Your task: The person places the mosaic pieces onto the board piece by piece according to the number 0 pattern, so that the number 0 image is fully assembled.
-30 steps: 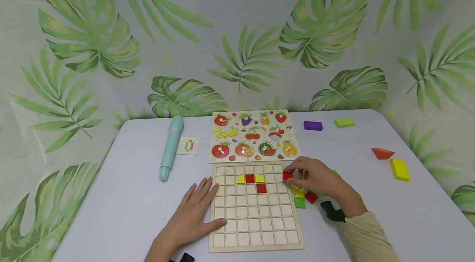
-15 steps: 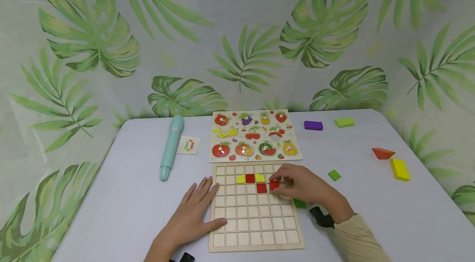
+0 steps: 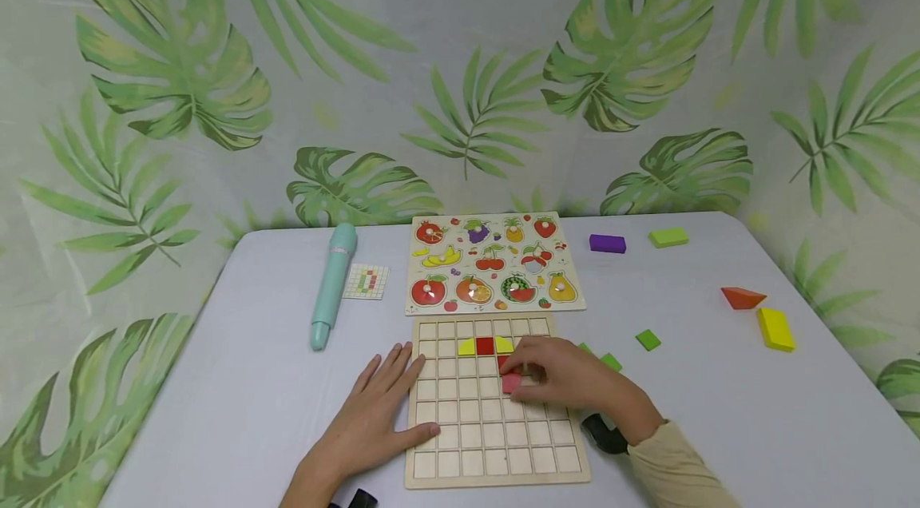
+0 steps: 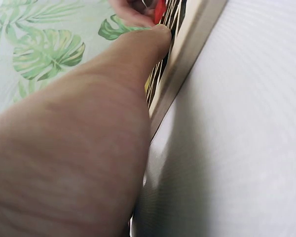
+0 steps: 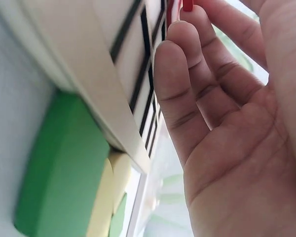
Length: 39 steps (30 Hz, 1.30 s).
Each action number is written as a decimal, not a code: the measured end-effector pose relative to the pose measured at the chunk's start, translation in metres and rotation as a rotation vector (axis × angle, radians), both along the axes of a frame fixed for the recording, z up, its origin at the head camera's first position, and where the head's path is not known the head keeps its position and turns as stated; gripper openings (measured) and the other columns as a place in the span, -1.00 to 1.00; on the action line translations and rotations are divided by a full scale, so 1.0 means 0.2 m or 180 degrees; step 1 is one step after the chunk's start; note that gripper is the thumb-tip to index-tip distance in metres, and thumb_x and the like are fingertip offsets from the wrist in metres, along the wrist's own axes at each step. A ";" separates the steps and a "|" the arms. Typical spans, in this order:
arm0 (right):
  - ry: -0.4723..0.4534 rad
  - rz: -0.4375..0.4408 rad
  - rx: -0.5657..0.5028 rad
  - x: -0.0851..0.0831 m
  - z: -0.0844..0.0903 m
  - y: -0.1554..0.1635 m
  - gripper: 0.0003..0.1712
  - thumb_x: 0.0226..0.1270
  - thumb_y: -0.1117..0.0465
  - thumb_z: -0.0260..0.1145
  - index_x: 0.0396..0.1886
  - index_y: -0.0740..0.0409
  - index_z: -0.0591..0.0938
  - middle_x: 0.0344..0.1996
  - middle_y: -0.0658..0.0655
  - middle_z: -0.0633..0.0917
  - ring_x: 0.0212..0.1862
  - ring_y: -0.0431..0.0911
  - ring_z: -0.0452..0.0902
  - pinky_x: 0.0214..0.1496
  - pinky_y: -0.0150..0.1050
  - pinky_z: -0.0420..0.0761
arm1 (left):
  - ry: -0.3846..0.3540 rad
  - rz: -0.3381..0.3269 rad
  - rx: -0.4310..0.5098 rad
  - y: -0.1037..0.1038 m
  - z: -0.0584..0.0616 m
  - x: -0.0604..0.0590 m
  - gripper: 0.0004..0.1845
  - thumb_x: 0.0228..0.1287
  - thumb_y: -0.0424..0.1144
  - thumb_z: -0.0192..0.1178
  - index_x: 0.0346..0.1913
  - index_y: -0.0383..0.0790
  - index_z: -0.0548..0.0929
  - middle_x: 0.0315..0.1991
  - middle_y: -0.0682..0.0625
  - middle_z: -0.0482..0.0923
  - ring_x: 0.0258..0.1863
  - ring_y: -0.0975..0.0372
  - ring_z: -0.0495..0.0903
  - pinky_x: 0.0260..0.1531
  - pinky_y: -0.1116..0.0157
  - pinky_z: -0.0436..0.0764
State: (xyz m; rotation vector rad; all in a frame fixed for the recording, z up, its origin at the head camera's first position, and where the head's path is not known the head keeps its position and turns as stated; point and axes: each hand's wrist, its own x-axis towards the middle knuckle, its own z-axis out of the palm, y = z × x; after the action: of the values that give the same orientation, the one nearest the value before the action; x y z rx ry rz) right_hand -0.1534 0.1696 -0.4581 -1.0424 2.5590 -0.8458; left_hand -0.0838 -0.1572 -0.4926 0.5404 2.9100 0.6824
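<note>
Right hand (image 3: 568, 376) has moved left and nearer across the wooden grid board (image 3: 496, 444) since half a second ago; its curled fingers pinch a small red square tile (image 3: 511, 383) over the board's middle rows, just below the placed red tile (image 3: 505, 364). Left hand (image 3: 374, 420) unchanged, fingers spread flat, holding nothing, thumb against the board's left edge. White table (image 3: 237, 380); leaf-print cloth backdrop (image 3: 460, 69).

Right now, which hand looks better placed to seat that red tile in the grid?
The right hand: it already pinches the red tile over the grid board. The left hand lies flat at the board's left edge.
</note>
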 end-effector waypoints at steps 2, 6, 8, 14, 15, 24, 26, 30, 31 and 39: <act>0.0046 0.0052 0.0054 0.00 -0.01 -0.01 -0.75 0.33 -0.04 0.50 -0.02 -0.24 0.77 -0.15 -0.28 0.63 -0.17 -0.30 0.44 -0.13 -0.37 0.50 | -0.0007 0.0002 -0.0003 0.00 0.00 0.00 0.10 0.18 0.52 0.19 0.63 -0.05 0.20 0.68 -0.01 -0.01 0.68 0.13 -0.11 0.64 0.05 -0.13; 0.0108 0.0067 0.0120 0.01 -0.01 -0.02 -0.75 0.34 -0.05 0.49 -0.02 -0.24 0.77 -0.11 -0.26 0.63 -0.10 -0.31 0.47 -0.02 -0.32 0.57 | -0.0015 0.0007 0.0004 0.00 0.00 0.00 0.10 0.17 0.51 0.21 0.63 -0.05 0.20 0.68 -0.01 0.00 0.68 0.13 -0.10 0.64 0.04 -0.13; 0.0120 0.0051 0.0137 0.01 0.00 -0.02 -0.75 0.34 -0.06 0.49 -0.01 -0.25 0.78 -0.09 -0.26 0.64 -0.07 -0.30 0.49 0.03 -0.28 0.59 | -0.0015 0.0004 0.0004 0.00 0.00 0.00 0.10 0.17 0.51 0.21 0.63 -0.06 0.20 0.68 -0.01 0.00 0.68 0.13 -0.10 0.64 0.04 -0.13; 0.0124 -0.0014 0.0195 0.02 0.03 -0.02 -0.69 0.30 -0.05 0.52 0.03 -0.23 0.78 -0.06 -0.25 0.65 -0.12 -0.28 0.48 -0.05 -0.31 0.58 | -0.0013 0.0005 0.0020 0.00 0.01 0.00 0.10 0.17 0.50 0.22 0.63 -0.06 0.21 0.68 -0.01 0.00 0.68 0.12 -0.10 0.64 0.04 -0.13; 0.0106 -0.0034 0.0188 0.02 0.04 -0.02 -0.69 0.30 -0.04 0.52 0.03 -0.23 0.78 -0.07 -0.25 0.66 -0.15 -0.28 0.48 -0.09 -0.34 0.56 | -0.0013 0.0008 0.0016 0.00 0.01 0.00 0.10 0.17 0.51 0.22 0.63 -0.06 0.21 0.68 -0.01 0.00 0.68 0.13 -0.10 0.64 0.04 -0.13; -0.0156 -0.0275 0.0056 0.03 0.10 0.09 -0.66 0.27 0.03 0.55 0.04 -0.11 0.78 -0.19 -0.19 0.68 -0.27 -0.22 0.48 -0.26 -0.38 0.53 | -0.0050 0.0036 -0.0001 0.00 0.00 0.00 0.10 0.16 0.53 0.19 0.63 -0.05 0.22 0.67 -0.02 0.04 0.68 0.12 -0.07 0.63 0.00 -0.08; -0.0149 -0.0347 0.0080 0.04 0.11 0.13 -0.64 0.28 0.02 0.54 0.05 -0.09 0.78 -0.17 -0.18 0.69 -0.25 -0.23 0.48 -0.24 -0.37 0.53 | -0.0052 0.0038 -0.0010 0.00 0.01 0.00 0.10 0.16 0.53 0.19 0.62 -0.06 0.23 0.67 -0.02 0.04 0.67 0.11 -0.07 0.63 0.00 -0.08; -0.0074 -0.0462 0.0037 0.05 0.10 0.24 -0.64 0.27 0.03 0.55 0.06 -0.08 0.77 -0.13 -0.17 0.71 -0.26 -0.24 0.50 -0.25 -0.37 0.55 | -0.0059 0.0029 -0.0036 0.00 0.01 0.01 0.10 0.18 0.52 0.19 0.63 -0.06 0.21 0.67 -0.02 0.02 0.68 0.11 -0.09 0.64 0.02 -0.11; -0.0056 -0.0488 0.0017 0.05 0.09 0.26 -0.63 0.27 0.03 0.55 0.06 -0.08 0.77 -0.14 -0.17 0.70 -0.27 -0.24 0.50 -0.27 -0.38 0.55 | -0.0056 0.0029 -0.0044 0.00 0.01 0.01 0.10 0.18 0.52 0.19 0.63 -0.06 0.21 0.67 -0.01 0.01 0.68 0.12 -0.09 0.64 0.03 -0.12; 0.0027 -0.0632 -0.0067 0.08 0.07 0.45 -0.60 0.25 0.00 0.56 0.05 -0.03 0.76 -0.18 -0.14 0.70 -0.30 -0.26 0.48 -0.34 -0.42 0.53 | -0.0037 0.0035 -0.0059 0.01 0.01 0.00 0.09 0.18 0.52 0.19 0.63 -0.04 0.21 0.67 0.00 0.01 0.68 0.13 -0.10 0.64 0.04 -0.11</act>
State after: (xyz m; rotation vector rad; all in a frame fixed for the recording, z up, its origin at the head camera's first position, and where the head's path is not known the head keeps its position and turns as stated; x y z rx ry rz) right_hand -0.1373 0.2590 -0.4449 -0.8081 2.6992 -0.9196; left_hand -0.0829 -0.1555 -0.4906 0.5169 2.9077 0.6568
